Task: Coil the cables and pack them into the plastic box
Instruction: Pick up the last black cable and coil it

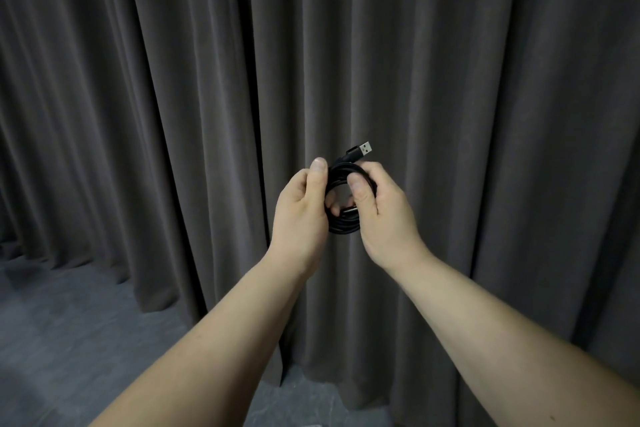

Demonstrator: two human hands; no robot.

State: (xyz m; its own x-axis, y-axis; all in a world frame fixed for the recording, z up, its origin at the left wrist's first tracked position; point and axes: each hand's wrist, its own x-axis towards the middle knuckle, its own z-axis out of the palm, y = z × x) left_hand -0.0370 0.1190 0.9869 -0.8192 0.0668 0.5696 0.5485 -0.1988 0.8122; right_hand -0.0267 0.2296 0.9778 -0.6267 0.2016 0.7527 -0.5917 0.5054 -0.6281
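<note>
Both hands meet at the centre of the frame, raised in front of a dark grey pleated curtain [173, 97], and share one small coil of thin black cable [343, 224]. The left hand [300, 210] curls round the coil's left side, thumb up along the rim and fingers tucked behind and through the loop. The right hand [382, 210] pinches the right side, thumb pressed on the front of the windings, fingers wrapped behind.

So the coil lies directly between the two palms, its ring facing roughly toward the camera. A silver USB-A plug [365, 148] on a short black stub sticks out of the coil's top, pointing to the upper right, nearer the right hand. That hand looks better placed to tuck the loose end in.

No plastic box shows anywhere; only the curtain and grey stone-look floor [69, 340] at the lower left. The coiling seems nearly finished, with packing not yet begun.

No brand, label or writing can be read on cable or plug.
</note>
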